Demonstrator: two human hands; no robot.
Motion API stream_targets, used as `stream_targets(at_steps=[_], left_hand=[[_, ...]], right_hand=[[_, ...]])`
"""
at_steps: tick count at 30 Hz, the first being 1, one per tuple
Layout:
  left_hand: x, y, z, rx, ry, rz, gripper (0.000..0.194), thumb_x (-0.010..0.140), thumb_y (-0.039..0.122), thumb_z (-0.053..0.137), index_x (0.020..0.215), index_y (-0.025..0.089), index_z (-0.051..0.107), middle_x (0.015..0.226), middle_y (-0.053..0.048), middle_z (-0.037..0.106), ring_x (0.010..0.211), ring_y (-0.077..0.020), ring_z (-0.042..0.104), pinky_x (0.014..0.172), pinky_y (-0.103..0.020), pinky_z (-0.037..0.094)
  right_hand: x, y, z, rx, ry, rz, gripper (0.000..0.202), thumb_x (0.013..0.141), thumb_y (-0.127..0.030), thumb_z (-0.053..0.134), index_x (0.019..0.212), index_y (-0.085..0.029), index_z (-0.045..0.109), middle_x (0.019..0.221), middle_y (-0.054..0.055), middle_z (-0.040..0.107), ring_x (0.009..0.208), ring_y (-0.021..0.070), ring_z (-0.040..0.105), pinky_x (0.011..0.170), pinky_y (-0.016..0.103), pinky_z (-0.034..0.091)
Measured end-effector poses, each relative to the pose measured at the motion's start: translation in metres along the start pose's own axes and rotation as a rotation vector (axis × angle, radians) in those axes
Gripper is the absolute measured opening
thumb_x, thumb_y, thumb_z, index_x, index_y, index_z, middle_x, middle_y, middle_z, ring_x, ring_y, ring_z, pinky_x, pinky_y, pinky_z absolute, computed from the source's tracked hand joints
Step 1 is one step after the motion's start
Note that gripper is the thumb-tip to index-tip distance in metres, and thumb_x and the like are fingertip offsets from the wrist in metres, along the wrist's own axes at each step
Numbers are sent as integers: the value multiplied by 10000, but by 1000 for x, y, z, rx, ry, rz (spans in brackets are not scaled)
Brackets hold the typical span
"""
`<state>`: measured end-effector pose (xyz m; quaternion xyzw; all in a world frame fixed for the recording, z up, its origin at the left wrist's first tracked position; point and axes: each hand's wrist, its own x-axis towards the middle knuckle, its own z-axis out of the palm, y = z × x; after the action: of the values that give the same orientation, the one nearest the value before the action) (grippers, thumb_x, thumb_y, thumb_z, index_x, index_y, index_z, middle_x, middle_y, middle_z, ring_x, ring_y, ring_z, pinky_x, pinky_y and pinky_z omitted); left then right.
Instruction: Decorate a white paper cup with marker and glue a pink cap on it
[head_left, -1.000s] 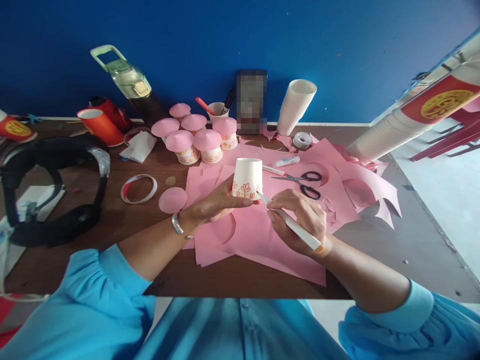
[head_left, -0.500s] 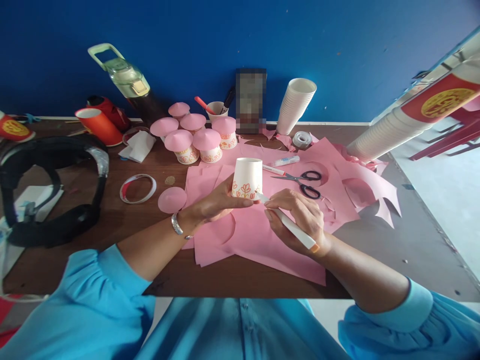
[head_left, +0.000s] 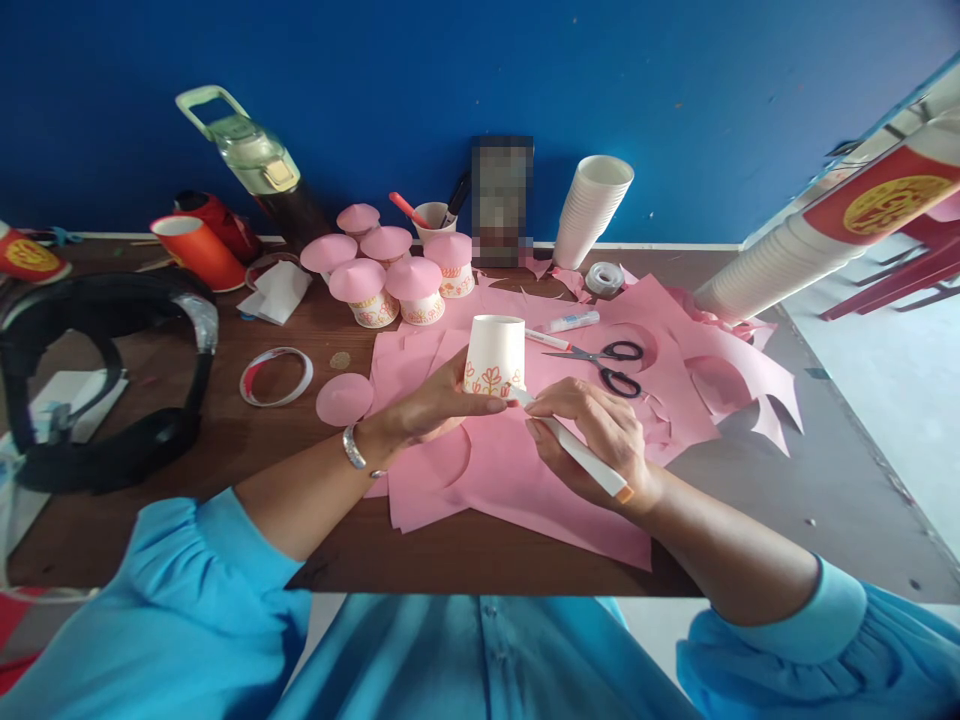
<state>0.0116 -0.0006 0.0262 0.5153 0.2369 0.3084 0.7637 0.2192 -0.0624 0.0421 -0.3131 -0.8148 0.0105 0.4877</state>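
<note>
A white paper cup (head_left: pixel 496 345), upside down, has orange and red flowers drawn near its rim. My left hand (head_left: pixel 442 400) is closed round the lower part of the cup. In my right hand (head_left: pixel 596 435) is a white marker (head_left: pixel 586 460) with an orange end, its tip at the drawn band on the cup's right side. Pink paper sheets (head_left: pixel 517 485) lie beneath both hands. Black-handled scissors (head_left: pixel 596 357) rest on the paper just beyond my right hand, beside a white pen (head_left: pixel 547 339) and a glue tube (head_left: pixel 574 322).
Several decorated cups with pink cone tops (head_left: pixel 416 280) stand at the back left. A pink cone (head_left: pixel 344 399) and a tape ring (head_left: pixel 276 377) lie left. Stacked cups (head_left: pixel 592 212), a phone (head_left: pixel 502 200) and a bottle (head_left: pixel 262 165) stand behind; a black headset (head_left: pixel 199 400) is far left.
My right hand and the marker have shifted slightly left and down along the cup's drawn band. My left hand and the cup stay in place.
</note>
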Motion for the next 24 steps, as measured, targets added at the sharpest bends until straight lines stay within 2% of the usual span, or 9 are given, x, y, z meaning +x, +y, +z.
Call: stream_targets(at_steps=[9,14,18,24], left_hand=[[-1,2,1,3,6,2,431,761,316,942,1089,211,682,991,-22,687,945,-186,630,869,-339,498],[-1,-1,-2,-4,-12,16,405,784,374,934,1083,219,708,1009,-27,708,982,-196,655,912,-353,526],[-2,-5,-5,-30,-16,42,393,814,367,916,1140,238,739,1080,-41,742,1066,-226,686,982,-388,550],[-1,-14,-10,-133,-27,124,262,913,315,820,1167,264,780,1301,-75,756,1278,-282,690,1102,-446,565]], right_hand=[[2,-2,-1,-1,-20,-2,252,930,-21,638,1080,-222,612,818,6,720,687,149,711,627,274,605],[1,-2,-3,11,-5,-15,245,926,-28,640,1069,-225,617,808,2,709,678,153,703,620,280,600],[0,1,-4,12,46,-8,228,935,-56,639,1092,-222,636,827,14,714,697,168,715,621,293,604],[-3,5,-3,-24,89,88,222,971,-119,654,1157,-239,639,961,47,760,858,201,766,747,344,648]])
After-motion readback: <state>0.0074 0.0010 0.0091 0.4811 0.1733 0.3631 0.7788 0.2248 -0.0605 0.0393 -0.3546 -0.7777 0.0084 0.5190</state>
